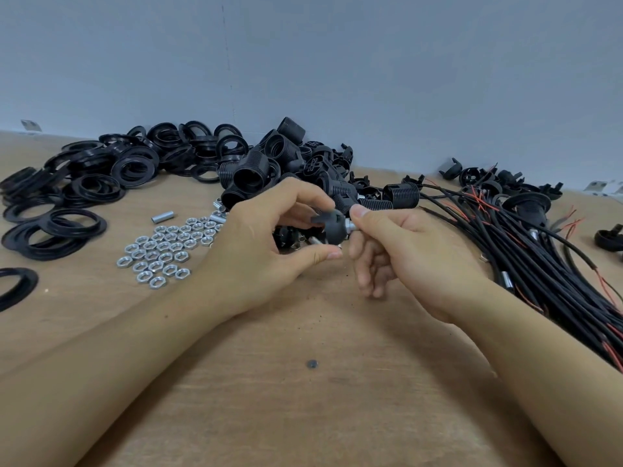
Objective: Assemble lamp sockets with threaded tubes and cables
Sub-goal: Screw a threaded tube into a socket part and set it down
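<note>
A black domed socket cap (329, 227) sits raised above the table at centre, a short silver threaded tube (351, 226) protruding at its 3 o'clock side.

- We see a tan wooden tabletop (303, 416), matt, faintly grained and speckled with dark flecks.
- The small silver hexagonal metal nuts (161, 251) look bright and shiny.
- A short silver metal tube (162, 217) beside them has a smooth, satin sheen.
- The flat black plastic rings (81, 183) are glossy and catch pale highlights.
- The black ribbed plastic socket bodies (256, 166) look semi-gloss, their sides threaded.
- The rounded black plastic socket cap (332, 227) appears matt.
- The long black cables (526, 264) wear smooth, dull sheathing, with thin red wires (478, 200) showing.
- The grey wall (337, 62) looks matt and even.
</note>
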